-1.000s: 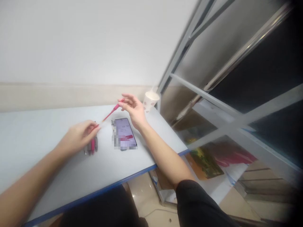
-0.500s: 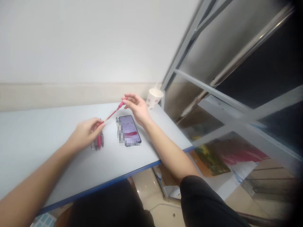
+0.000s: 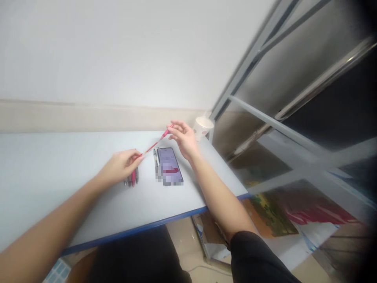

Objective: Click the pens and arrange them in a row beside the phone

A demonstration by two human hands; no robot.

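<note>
A thin red pen refill (image 3: 152,146) slants between my two hands above the table. Its lower left end is pinched in the fingertips of my left hand (image 3: 123,164). My right hand (image 3: 183,137) grips a pink pen part (image 3: 165,133) at the refill's upper right end, fingers bent round it. Several pens (image 3: 133,179), one of them pink, lie partly hidden under my left hand. Between the hands and nearer to me, a phone (image 3: 173,165) lies face up, partly pixelated, with a slim pen (image 3: 155,157) along its left side.
A paper cup (image 3: 203,126) stands at the table's back right corner, beside a metal frame (image 3: 235,80). The pale table (image 3: 112,214) has a blue front edge and meets the wall at the back. Papers and a colourful picture (image 3: 275,216) show below the frame.
The whole view has shifted, so table, phone and cup appear further right. Both hands keep their grip on the red refill and the pink part, with little change between them.
</note>
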